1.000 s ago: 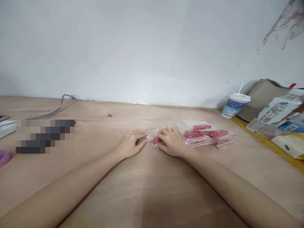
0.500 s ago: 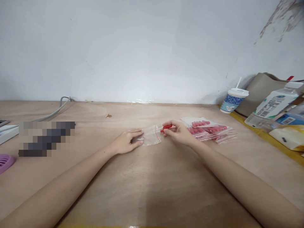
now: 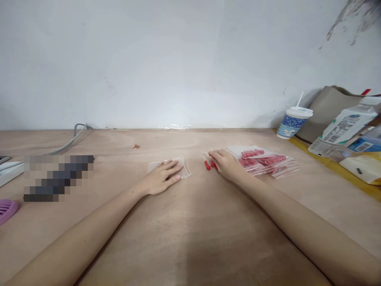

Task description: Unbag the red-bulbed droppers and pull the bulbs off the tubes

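Observation:
My left hand [image 3: 162, 178] lies flat with fingers spread on a small clear zip bag [image 3: 186, 170], whose red-lined strip shows beyond the fingertips. To the right of that bag, my right hand [image 3: 228, 163] rests low over the table with its fingers stretched forward. Two small oblong red pieces [image 3: 207, 165] lie by its fingertips, one partly covered by the fingers. A bit of clear plastic shows beside them; how it joins them is hidden. Just right of my right hand is a pile of clear zip bags [image 3: 285, 167] with red pieces inside.
A paper cup with a straw [image 3: 293, 122], a plastic bottle [image 3: 342, 129] and a grey bag [image 3: 320, 109] stand at the right. On the left are a grey cable [image 3: 68, 141], a blurred-out dark object [image 3: 59, 178] and a purple slotted item [image 3: 7, 210]. A wall closes off the back.
My right hand has loosened from its pinch on a red piece, and red pieces now lie at its fingertips. My left hand has flattened and spread over the zip bag, which has shifted left.

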A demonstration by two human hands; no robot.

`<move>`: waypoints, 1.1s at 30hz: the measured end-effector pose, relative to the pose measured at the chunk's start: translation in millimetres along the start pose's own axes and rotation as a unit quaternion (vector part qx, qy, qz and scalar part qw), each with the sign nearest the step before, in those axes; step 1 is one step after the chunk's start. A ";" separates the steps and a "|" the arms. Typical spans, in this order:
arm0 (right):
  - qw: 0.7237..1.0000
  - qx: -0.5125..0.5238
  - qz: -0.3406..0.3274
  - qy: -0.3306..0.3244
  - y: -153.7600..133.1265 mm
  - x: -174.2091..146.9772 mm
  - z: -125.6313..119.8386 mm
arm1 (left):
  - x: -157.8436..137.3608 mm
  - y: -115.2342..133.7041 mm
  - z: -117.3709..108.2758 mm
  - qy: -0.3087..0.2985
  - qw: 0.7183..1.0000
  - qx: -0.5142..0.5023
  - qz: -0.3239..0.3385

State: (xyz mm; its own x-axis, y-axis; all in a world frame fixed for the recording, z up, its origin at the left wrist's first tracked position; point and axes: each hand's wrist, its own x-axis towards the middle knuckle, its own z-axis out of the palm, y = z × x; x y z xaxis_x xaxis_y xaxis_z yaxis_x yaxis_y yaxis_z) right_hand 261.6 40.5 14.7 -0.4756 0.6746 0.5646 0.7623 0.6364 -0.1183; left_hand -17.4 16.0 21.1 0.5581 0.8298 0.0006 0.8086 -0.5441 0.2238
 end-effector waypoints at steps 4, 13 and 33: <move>0.998 -0.036 -0.033 -0.048 -5.1 1.1 3.8 | -0.6 -14.1 -6.0 0.035 0.983 0.063 -0.169; 0.998 -0.030 0.036 -0.041 -12.8 -2.7 -4.1 | -3.4 -46.5 -13.3 0.081 0.935 0.103 -0.329; 0.990 0.019 0.136 0.041 -33.4 2.4 1.8 | 20.1 39.2 24.4 0.210 0.978 -0.015 -0.003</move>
State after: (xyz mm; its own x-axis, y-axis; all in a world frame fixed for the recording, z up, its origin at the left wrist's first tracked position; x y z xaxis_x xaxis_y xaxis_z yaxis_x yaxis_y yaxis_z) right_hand 234.2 21.5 18.6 -0.2167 0.7906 0.5727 0.8397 0.4501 -0.3038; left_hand 30.1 8.3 6.1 0.4221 0.8143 0.3984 0.8026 -0.5400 0.2535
